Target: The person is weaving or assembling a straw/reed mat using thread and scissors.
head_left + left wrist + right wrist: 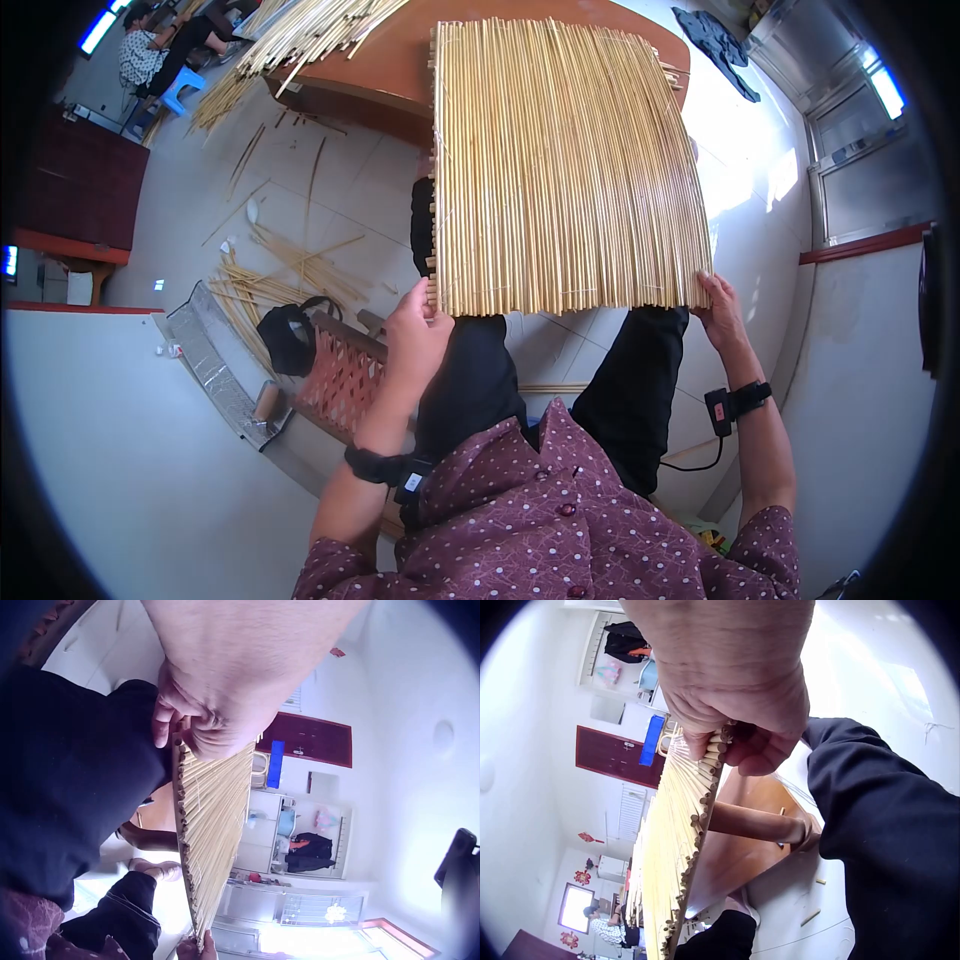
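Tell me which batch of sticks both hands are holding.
The flat mat: the left hand and right hand grip its near corners. The loose sticks at the table and the scattered sticks on the floor are held by neither.

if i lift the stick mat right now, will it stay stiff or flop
The stick mat is probably stiff along its straight sticks. Crosswise it may bend, being many thin sticks side by side. It may be light, held at its near corners by the left hand and right hand, though far-end support is unclear.
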Available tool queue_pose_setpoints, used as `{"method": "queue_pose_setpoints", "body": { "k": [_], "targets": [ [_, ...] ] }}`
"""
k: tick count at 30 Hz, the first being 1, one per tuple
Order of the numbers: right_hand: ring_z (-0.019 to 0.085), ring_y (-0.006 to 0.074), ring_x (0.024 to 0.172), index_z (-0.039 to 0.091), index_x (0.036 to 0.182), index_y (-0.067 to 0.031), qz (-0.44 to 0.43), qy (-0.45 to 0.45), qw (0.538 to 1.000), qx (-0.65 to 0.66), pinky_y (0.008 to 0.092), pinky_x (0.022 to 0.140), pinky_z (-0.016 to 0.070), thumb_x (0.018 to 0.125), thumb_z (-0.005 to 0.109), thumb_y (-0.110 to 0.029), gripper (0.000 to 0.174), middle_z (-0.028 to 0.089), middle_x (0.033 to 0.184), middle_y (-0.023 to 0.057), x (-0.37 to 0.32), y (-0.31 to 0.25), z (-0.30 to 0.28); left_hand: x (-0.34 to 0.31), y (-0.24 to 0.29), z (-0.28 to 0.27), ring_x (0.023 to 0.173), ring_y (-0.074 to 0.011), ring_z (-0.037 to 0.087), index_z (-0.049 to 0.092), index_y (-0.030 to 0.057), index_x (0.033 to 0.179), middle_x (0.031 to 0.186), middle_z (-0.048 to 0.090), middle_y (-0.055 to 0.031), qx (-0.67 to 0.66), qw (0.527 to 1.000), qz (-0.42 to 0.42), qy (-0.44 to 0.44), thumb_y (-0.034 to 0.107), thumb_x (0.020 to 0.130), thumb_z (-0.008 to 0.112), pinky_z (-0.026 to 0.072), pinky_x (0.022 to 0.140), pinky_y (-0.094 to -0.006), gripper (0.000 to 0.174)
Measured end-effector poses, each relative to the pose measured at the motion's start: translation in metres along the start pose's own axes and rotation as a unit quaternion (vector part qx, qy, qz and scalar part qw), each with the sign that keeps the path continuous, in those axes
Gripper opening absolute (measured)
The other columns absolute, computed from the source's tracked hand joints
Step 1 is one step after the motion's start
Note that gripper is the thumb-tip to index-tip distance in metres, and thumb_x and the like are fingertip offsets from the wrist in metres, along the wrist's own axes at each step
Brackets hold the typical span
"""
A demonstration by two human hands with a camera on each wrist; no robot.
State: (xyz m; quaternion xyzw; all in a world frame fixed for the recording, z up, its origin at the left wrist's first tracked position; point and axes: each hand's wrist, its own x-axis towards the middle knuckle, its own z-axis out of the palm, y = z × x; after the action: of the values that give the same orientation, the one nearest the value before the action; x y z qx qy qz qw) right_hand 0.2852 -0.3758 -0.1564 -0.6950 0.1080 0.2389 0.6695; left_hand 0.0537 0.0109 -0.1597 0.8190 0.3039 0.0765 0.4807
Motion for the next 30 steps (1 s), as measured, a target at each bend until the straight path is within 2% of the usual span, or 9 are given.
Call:
{"method": "queue_pose_setpoints", "body": {
  "k": [3,9,11,15,17,20,23,26,30],
  "targets": [
    [0.062,0.0078,0.067,0.059,0.103,-0.0038,0.000,0.003,1.000,-0.006,0.0203,0.054,0.0511,0.090,0.062,-0.029,0.029,0.063,0.082,0.0010,-0.001,-0.001,0.000,0.002,-0.007,0.005,0.077,-0.0147,0.067,0.040,-0.0111,0.133,0.091,0.070,-0.0144,0.037,0.999,0.016,0.027,-0.002,0.081,0.054,0.0539,0.068,-0.0253,0.054],
    [0.062,0.0076,0.068,0.059,0.102,-0.0034,-0.004,-0.003,1.000,-0.004,0.0211,0.055,0.0517,0.091,0.061,-0.029,0.028,0.063,0.082,0.0013,0.000,-0.003,0.002,-0.002,-0.003,-0.005,0.090,-0.0157,0.066,0.040,-0.0114,0.133,0.105,0.067,-0.0177,-0.052,0.998,0.024,-0.004,-0.001,0.080,0.055,0.0536,0.071,-0.0261,0.056],
    [0.062,0.0077,0.068,0.059,0.103,-0.0031,-0.006,-0.004,1.000,-0.002,0.0211,0.055,0.0518,0.091,0.061,-0.029,0.029,0.063,0.082,0.0014,0.001,-0.001,0.000,-0.004,0.006,-0.006,0.091,-0.0270,0.067,0.046,-0.0097,0.128,0.109,0.062,-0.0228,-0.024,1.000,0.018,0.000,0.002,0.076,0.060,0.0555,0.075,-0.0340,0.055],
    [0.062,0.0078,0.068,0.059,0.104,-0.0027,-0.006,0.005,1.000,-0.001,0.0209,0.054,0.0520,0.091,0.061,-0.029,0.030,0.063,0.082,0.0016,-0.003,-0.005,0.003,-0.005,0.004,0.001,0.089,-0.0271,0.066,0.046,-0.0098,0.128,0.108,0.062,-0.0218,0.002,0.999,0.030,0.022,0.003,0.076,0.061,0.0557,0.072,-0.0342,0.056],
    [0.062,0.0077,0.068,0.059,0.104,-0.0026,-0.006,-0.001,1.000,-0.007,0.0209,0.054,0.0519,0.090,0.062,-0.029,0.030,0.063,0.081,0.0016,-0.001,-0.005,0.001,-0.008,0.017,0.003,0.093,-0.0217,0.067,0.047,-0.0085,0.129,0.105,0.066,-0.0199,0.054,0.997,0.025,0.046,0.000,0.077,0.058,0.0544,0.078,-0.0319,0.054],
    [0.062,0.0075,0.067,0.060,0.103,-0.0026,-0.007,-0.009,1.000,-0.023,0.0210,0.054,0.0518,0.090,0.062,-0.029,0.030,0.063,0.081,0.0015,-0.001,-0.005,0.001,-0.005,0.005,0.008,0.093,-0.0249,0.068,0.049,-0.0069,0.126,0.107,0.065,-0.0212,0.122,0.987,0.082,0.069,0.000,0.075,0.058,0.0545,0.078,-0.0328,0.052],
    [0.062,0.0076,0.067,0.060,0.102,-0.0029,-0.007,-0.012,0.999,-0.033,0.0215,0.054,0.0521,0.090,0.062,-0.030,0.029,0.064,0.081,0.0017,0.000,-0.004,-0.002,-0.005,0.003,0.008,0.095,-0.0258,0.067,0.049,-0.0067,0.127,0.111,0.063,-0.0217,0.149,0.983,0.082,0.068,0.001,0.077,0.058,0.0546,0.078,-0.0337,0.052],
    [0.062,0.0079,0.068,0.060,0.101,-0.0033,-0.012,-0.012,0.999,-0.030,0.0222,0.055,0.0527,0.091,0.061,-0.031,0.029,0.064,0.081,0.0020,0.001,-0.003,-0.004,-0.006,0.011,0.004,0.094,-0.0243,0.067,0.047,-0.0074,0.128,0.111,0.063,-0.0211,0.065,0.996,0.044,0.048,0.003,0.077,0.059,0.0548,0.077,-0.0327,0.053],
    [0.062,0.0082,0.068,0.060,0.101,-0.0036,-0.012,-0.005,0.999,-0.037,0.0228,0.056,0.0533,0.091,0.060,-0.032,0.030,0.064,0.082,0.0019,0.000,-0.006,0.000,-0.007,0.014,-0.003,0.093,-0.0229,0.067,0.046,-0.0084,0.130,0.108,0.065,-0.0200,0.044,0.998,0.033,0.027,0.003,0.077,0.059,0.0553,0.075,-0.0314,0.055]
  ]
}}
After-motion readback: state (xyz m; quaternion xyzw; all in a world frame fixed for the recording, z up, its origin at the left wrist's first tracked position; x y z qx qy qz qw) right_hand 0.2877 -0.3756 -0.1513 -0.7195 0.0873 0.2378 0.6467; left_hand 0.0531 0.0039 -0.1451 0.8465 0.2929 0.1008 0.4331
